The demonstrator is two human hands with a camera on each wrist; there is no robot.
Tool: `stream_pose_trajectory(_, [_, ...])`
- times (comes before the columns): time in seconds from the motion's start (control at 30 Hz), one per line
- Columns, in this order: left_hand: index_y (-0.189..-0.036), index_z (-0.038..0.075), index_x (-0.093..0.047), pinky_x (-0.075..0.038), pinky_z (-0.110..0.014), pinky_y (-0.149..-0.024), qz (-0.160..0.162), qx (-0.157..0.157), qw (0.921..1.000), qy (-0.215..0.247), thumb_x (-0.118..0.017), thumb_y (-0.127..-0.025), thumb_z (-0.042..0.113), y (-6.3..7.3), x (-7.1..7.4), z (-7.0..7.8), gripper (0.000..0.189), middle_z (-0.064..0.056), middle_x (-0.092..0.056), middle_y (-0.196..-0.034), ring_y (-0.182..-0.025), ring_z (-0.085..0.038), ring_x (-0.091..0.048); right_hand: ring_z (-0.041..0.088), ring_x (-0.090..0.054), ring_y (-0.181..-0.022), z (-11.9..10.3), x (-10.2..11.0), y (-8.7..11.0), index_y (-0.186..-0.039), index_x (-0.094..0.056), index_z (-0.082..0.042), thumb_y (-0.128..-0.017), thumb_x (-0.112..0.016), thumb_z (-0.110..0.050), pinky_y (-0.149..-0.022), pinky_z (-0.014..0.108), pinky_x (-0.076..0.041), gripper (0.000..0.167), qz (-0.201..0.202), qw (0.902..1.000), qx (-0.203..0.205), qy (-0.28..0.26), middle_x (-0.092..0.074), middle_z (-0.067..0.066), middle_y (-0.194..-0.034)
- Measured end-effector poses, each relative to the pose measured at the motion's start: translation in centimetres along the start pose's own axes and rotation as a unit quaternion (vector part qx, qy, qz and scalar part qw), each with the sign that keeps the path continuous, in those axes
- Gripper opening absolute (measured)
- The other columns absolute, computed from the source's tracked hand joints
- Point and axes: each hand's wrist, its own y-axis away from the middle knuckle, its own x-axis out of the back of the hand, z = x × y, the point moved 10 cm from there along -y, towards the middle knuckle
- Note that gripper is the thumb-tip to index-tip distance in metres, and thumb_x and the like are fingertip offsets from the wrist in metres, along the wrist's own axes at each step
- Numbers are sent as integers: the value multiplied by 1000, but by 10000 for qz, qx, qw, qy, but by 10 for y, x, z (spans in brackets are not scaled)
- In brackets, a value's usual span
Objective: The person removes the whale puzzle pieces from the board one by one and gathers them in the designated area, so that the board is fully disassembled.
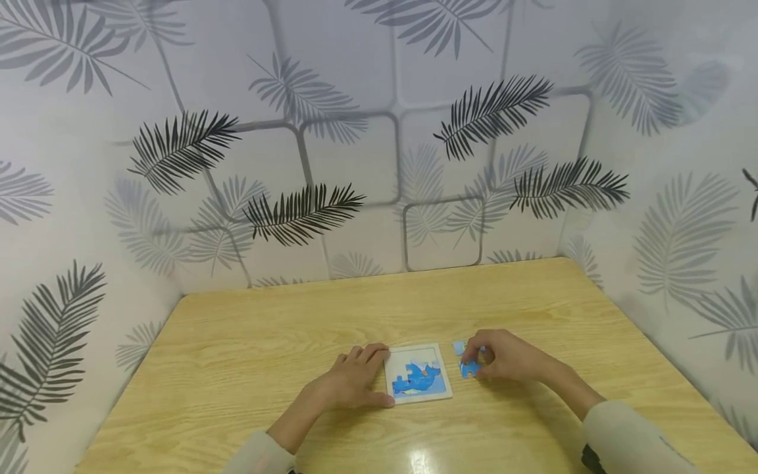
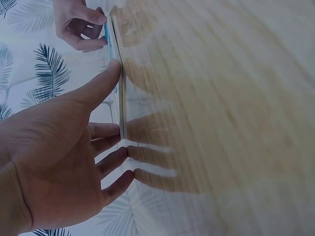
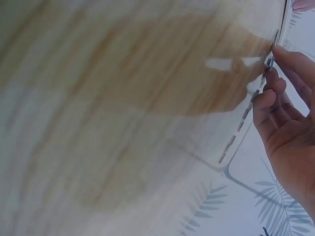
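Note:
A white-framed jigsaw puzzle tray (image 1: 414, 399) lies on the table, partly filled with blue pieces (image 1: 417, 382) that form part of an animal picture. The left hand (image 1: 355, 382) rests at the tray's left side, its thumb at the near corner and its forefinger at the far one. Its other fingertips (image 2: 129, 175) touch the tabletop, spread apart. Just right of the tray, the right hand (image 1: 510, 355) pinches a blue puzzle piece (image 1: 469, 369) between thumb and fingers, close over the table. A light-blue piece (image 1: 458, 347) lies behind it, and the fingers partly cover others there.
The wooden table (image 1: 266, 329) runs back to a wall (image 1: 355, 164) patterned with leaves. In the right wrist view, several loose pieces (image 3: 241, 120) lie flat in a row beside the right hand. Light glares off the tabletop near the front.

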Motion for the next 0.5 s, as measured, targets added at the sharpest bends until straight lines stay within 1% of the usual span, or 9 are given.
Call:
stream_pose_trajectory(0.13, [-161,7,-32,-30,-65,-116,-6,0,10000,-3,-68,-97,55,1,1,2,88,-8,-28,-167,-147,-37,-34,12,-51,-76,-2,0,-1,-104,-74,-14,-87,-82,-4,-67,24,-47,21,-30,10000,31,-8,-65,3,-103])
stream_pose_trajectory(0.3, [-161,9,-32,-29,-64,-117,-22,84,9999,-58,-68,-97,55,-1,-2,-2,87,-6,-28,-167,-148,-36,-33,12,-51,-77,-2,-2,-2,-105,-73,-15,-87,-82,-4,-68,24,-48,23,-84,10000,25,41,-64,3,-102])
stream_pose_trajectory(0.5, [-161,9,-33,-30,-64,-116,4,84,9999,-61,-69,-96,55,-3,-5,-5,87,-6,-28,-167,-146,-35,-35,15,-51,-77,-2,-1,-1,-106,-73,-14,-86,-83,-3,-67,24,-47,25,-98,9999,14,92,-64,3,-101])
